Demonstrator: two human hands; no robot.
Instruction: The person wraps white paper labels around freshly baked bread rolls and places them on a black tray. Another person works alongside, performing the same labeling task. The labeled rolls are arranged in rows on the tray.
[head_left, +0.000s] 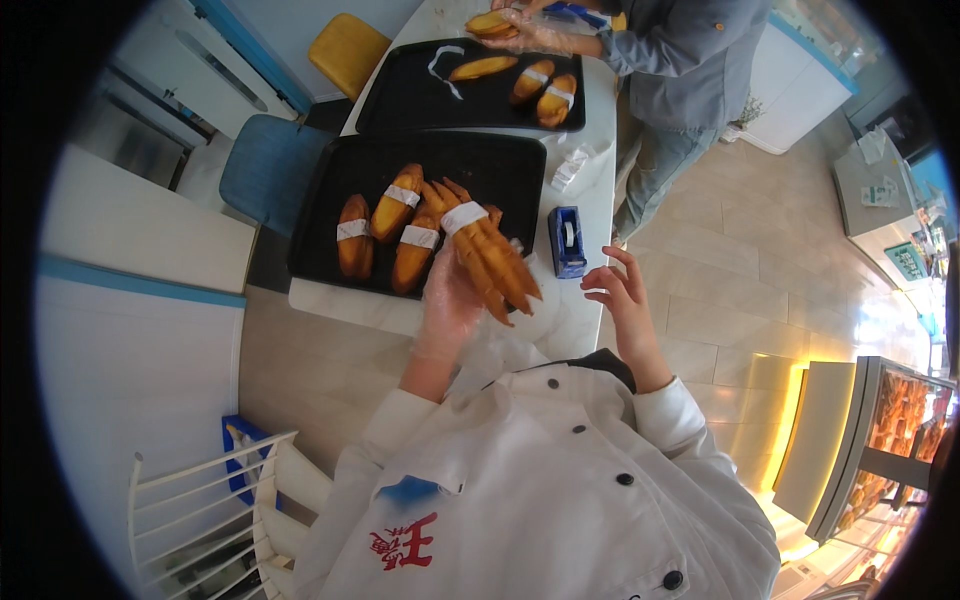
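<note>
My left hand (451, 289), in a clear plastic glove, holds up a bundle of long brown baked or fried pastry pieces (487, 259). A white paper band (463, 217) wraps around its upper part. The bundle is over the right part of the near black tray (480, 142), its pointed ends towards me. Several banded brown pastries (355, 247) lie on that tray, left of my left hand. My right hand (624, 296) appears ungloved and hovers beyond the table's right edge, fingers curled apart and holding nothing. Nearest to it is a blue tape dispenser (568, 244) on the tabletop.
Across the white table (360, 304), a person's gloved hands (525, 34) hold pastry pieces above a second black tray (405, 97). Two banded pastries (556, 101), a loose piece (484, 68) and a white strip (439, 71) lie there. Blue (262, 172) and yellow chairs (349, 52) stand left.
</note>
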